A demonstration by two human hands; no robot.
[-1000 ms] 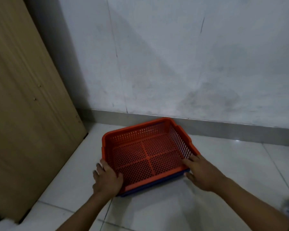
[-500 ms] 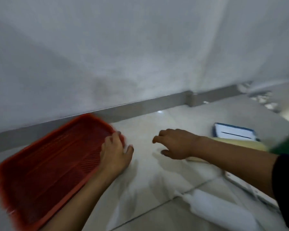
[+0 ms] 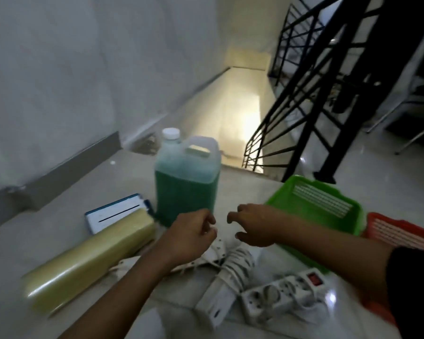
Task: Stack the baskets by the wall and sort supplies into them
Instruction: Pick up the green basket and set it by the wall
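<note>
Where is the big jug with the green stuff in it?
The jug stands upright on the floor, mid-frame in the head view, just beyond both hands, between the white box and the green basket.

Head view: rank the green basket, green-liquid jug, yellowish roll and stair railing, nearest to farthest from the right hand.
From the right hand:
1. Green basket, just right of the hand, partly under the wrist.
2. Green-liquid jug, ahead and to the left, upright on the floor.
3. Yellowish roll, far left, lying on the floor.
4. Stair railing, well beyond, at the stairwell.
</note>
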